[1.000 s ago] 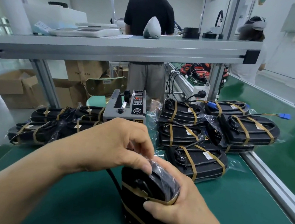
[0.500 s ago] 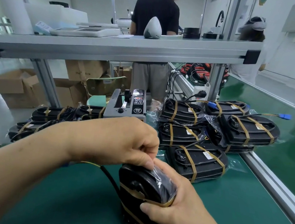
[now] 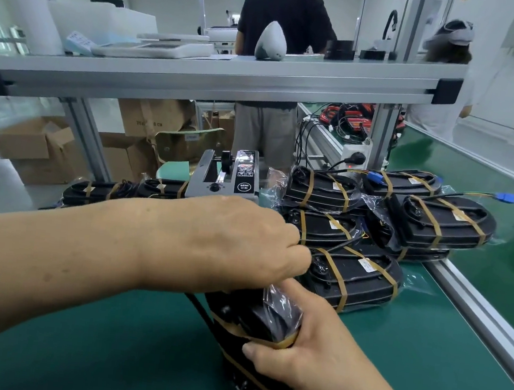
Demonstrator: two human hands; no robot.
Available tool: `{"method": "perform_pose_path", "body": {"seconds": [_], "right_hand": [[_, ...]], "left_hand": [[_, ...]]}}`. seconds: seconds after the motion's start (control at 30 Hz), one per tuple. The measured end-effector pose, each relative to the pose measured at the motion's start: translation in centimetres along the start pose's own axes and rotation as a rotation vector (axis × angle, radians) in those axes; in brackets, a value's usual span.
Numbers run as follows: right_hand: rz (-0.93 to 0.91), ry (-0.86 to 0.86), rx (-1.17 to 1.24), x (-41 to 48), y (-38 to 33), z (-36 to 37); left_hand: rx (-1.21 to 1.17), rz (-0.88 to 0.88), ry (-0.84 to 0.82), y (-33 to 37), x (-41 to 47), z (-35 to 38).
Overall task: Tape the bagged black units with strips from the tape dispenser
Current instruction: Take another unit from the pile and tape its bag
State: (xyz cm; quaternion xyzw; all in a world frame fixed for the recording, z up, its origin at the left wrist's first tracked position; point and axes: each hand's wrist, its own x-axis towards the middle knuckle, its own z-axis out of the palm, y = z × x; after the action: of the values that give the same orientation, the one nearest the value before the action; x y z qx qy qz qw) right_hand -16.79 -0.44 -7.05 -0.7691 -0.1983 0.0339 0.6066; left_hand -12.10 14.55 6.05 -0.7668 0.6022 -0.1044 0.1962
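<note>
Green mat (image 3: 423,358) across the near bench, bounded on the right by an aluminium rail (image 3: 473,312) running from near right toward far centre. Overhead, a grey shelf beam (image 3: 217,78) spanning the frame, carrying a white scale (image 3: 157,48) and a white pear-shaped scanner (image 3: 271,42). Beyond the bench, cardboard boxes (image 3: 37,147) on the floor at far left and a standing person in a black shirt (image 3: 285,15).

On the mat at centre right, a pile of taped units (image 3: 374,221), each black, bagged in clear film and banded with two tan strips; one with a blue connector (image 3: 506,197) trailing to the right. At far left, a lower row of banded units (image 3: 121,190), partly hidden behind the forearm.

Between the two groups, far centre, a grey tape dispenser (image 3: 235,179) with a black control panel.

At near centre, a bagged black unit (image 3: 254,322) stood on end on the mat, tan tape already across it in two places. Right hand (image 3: 311,355) wrapped around its right side, thumb pressed on the upper strip. Left hand (image 3: 237,244) curled over the top end, fingertips closed; whether pinching the bag film, cannot tell.
</note>
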Motion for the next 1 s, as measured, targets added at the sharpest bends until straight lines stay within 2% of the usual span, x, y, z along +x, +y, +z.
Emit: {"method": "perform_pose_path", "body": {"seconds": [0.1,0.17,0.3,0.37,0.47,0.57,0.63,0.7,0.83,1.0], "right_hand": [[0.001,-0.005,0.025,0.0,-0.1,-0.3],[0.014,0.002,0.072,-0.2,0.3,-0.4],[0.032,0.078,0.115,-0.9,1.2,-0.7],[0.027,0.111,0.098,-1.0,1.4,-0.7],[-0.007,0.183,0.073,-1.0,1.4,-0.6],[-0.043,0.354,0.045,-0.8,1.7,-0.2],[-0.057,0.485,-0.01,-0.8,2.1,0.2],[-0.068,0.565,-0.063,-0.6,2.3,0.8],[-0.063,0.613,-0.068,-0.1,2.6,1.5],[-0.059,0.594,-0.072,0.5,2.6,1.6]], "left_hand": [[0.053,0.077,0.19,-0.6,-1.1,1.0],[-0.053,-0.013,0.273,-0.9,-1.7,1.6],[-0.584,-0.459,0.604,-2.1,-2.8,1.9],[-0.722,-0.666,0.764,-2.4,-3.4,2.6],[-0.844,-0.911,0.875,-2.5,-4.2,4.9],[-1.158,-1.231,1.039,-3.2,-4.6,9.0],[-1.372,-1.418,1.022,-3.4,-4.0,12.2],[-1.607,-1.52,0.976,-3.6,-2.8,15.0],[-2.099,-1.715,0.971,-4.6,-1.1,18.2],[-2.288,-1.769,1.028,-5.8,0.2,19.1]]}}
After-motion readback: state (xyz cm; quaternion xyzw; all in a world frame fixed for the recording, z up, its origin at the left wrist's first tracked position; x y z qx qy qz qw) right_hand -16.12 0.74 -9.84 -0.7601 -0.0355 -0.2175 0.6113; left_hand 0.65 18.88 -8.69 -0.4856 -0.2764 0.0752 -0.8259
